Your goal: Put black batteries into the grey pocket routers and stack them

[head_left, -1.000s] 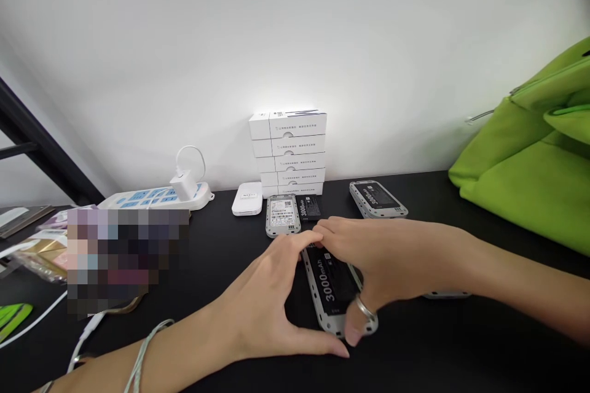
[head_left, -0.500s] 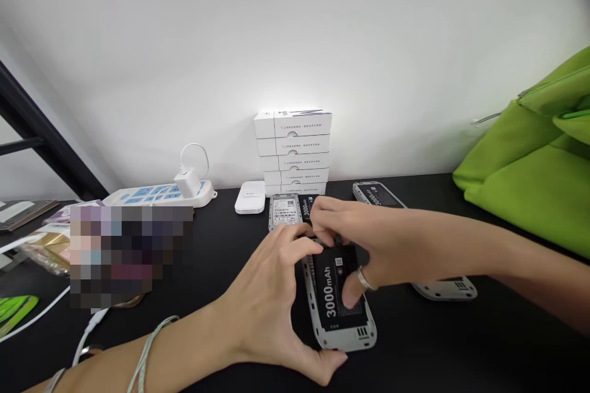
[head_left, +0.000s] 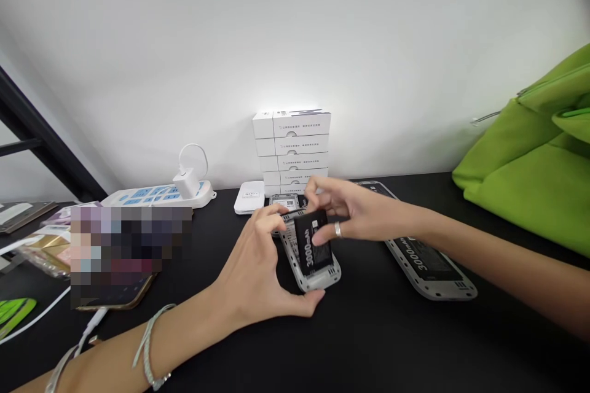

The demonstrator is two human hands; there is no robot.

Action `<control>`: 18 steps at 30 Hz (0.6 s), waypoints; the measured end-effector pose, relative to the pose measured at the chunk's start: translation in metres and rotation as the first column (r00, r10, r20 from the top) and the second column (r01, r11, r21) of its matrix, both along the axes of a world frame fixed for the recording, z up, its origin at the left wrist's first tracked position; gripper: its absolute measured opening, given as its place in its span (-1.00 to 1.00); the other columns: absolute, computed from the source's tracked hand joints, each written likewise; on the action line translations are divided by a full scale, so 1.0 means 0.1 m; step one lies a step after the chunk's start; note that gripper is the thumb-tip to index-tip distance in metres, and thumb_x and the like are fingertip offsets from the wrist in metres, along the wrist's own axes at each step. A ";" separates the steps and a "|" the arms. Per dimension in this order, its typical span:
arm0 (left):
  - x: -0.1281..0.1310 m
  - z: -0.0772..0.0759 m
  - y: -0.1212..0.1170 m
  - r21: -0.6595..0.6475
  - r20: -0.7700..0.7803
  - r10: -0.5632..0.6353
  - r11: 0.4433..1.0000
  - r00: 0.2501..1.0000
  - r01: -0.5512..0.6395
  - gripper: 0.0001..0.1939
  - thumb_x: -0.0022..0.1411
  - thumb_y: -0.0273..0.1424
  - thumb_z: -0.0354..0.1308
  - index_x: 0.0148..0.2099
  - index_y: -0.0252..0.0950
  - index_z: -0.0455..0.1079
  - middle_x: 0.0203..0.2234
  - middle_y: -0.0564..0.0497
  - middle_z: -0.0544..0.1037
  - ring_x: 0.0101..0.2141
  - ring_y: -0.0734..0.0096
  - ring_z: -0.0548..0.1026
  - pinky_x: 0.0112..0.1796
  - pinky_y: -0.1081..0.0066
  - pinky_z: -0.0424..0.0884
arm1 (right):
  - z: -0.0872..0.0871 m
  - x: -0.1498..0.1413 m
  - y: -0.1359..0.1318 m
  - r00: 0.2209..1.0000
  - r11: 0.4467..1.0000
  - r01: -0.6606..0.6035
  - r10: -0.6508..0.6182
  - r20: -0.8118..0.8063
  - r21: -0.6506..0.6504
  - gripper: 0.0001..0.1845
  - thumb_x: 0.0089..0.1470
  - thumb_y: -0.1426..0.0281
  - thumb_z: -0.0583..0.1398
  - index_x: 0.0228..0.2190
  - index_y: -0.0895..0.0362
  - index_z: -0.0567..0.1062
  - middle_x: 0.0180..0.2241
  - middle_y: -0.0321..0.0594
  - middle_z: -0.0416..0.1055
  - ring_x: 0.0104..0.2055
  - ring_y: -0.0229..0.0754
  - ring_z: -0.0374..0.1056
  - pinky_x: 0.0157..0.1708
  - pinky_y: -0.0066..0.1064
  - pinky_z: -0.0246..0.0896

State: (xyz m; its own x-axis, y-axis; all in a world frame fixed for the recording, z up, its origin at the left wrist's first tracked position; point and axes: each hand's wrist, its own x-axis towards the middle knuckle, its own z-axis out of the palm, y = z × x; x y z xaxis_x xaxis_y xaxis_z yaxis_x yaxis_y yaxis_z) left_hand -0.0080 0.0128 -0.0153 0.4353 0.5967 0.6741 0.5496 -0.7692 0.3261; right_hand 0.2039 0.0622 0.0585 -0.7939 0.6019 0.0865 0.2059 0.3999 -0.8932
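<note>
My right hand (head_left: 343,212) pinches a black battery (head_left: 312,255) marked "3000mAh" between thumb and fingers. The battery's upper end is lifted, and its lower end sits in or against the bay of a grey open-backed device (head_left: 318,282). My left hand (head_left: 258,276) grips this device lengthwise, fingers at its far end and thumb at its near end. Right of it, another grey open-backed device (head_left: 442,290) has a 3000mAh battery lying in its bay. Behind my hands sits a further device with a printed label (head_left: 286,201), partly covered.
White boxes (head_left: 295,146) are stacked against the wall beside white flat pieces (head_left: 249,198). A power strip (head_left: 198,198) with a plugged-in charger (head_left: 187,183) lies at back left. A partly blurred phone (head_left: 129,301) is left, a green bag (head_left: 530,159) right.
The battery has tilted up at its far end in my right hand. Both hands and the held device have moved away from me and slightly left.
</note>
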 end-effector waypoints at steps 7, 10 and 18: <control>-0.04 0.01 0.08 -0.311 0.014 0.278 0.914 0.961 -0.260 -0.23 -0.08 -0.10 0.36 -0.05 -0.16 -0.13 -0.12 -0.08 0.18 -0.07 0.06 0.34 -0.14 0.04 0.40 | -0.20 0.16 0.35 0.884 0.907 0.401 -0.420 -0.203 -0.131 -0.48 -0.14 0.26 0.42 -0.36 0.00 0.17 -0.48 -0.48 0.36 -0.50 -0.32 0.23 -0.46 -0.42 0.14; -0.05 0.00 0.10 -0.336 -0.011 0.302 0.897 0.953 -0.288 -0.26 0.01 -0.09 0.31 0.03 -0.17 -0.11 -0.09 -0.10 0.18 -0.08 0.11 0.33 -0.11 0.06 0.39 | -0.32 0.23 0.47 0.863 0.858 0.494 -0.504 -0.039 -0.142 -0.52 -0.16 0.21 0.42 -0.40 0.02 0.23 -0.58 -0.52 0.25 -0.61 -0.37 0.11 -0.58 -0.46 -0.01; -0.08 -0.07 0.14 -0.343 0.002 0.249 0.910 0.968 -0.233 -0.41 0.29 -0.20 0.09 0.23 -0.10 -0.14 0.18 -0.11 0.10 0.11 0.12 0.26 0.08 0.04 0.30 | -0.38 0.24 0.49 0.848 0.840 0.530 -0.527 0.061 -0.113 -0.60 -0.28 0.40 0.45 -0.35 0.06 0.46 -0.24 -0.24 0.46 -0.21 -0.16 0.44 -0.15 -0.31 0.31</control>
State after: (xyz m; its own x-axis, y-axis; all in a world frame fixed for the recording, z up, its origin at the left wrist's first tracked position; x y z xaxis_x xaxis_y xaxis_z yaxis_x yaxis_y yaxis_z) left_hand -0.0164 0.0272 -0.0220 0.2234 0.8748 0.4299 0.6832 -0.4551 0.5711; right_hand 0.2283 0.1109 0.0206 -0.3531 0.9351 -0.0313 0.3793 0.1125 -0.9184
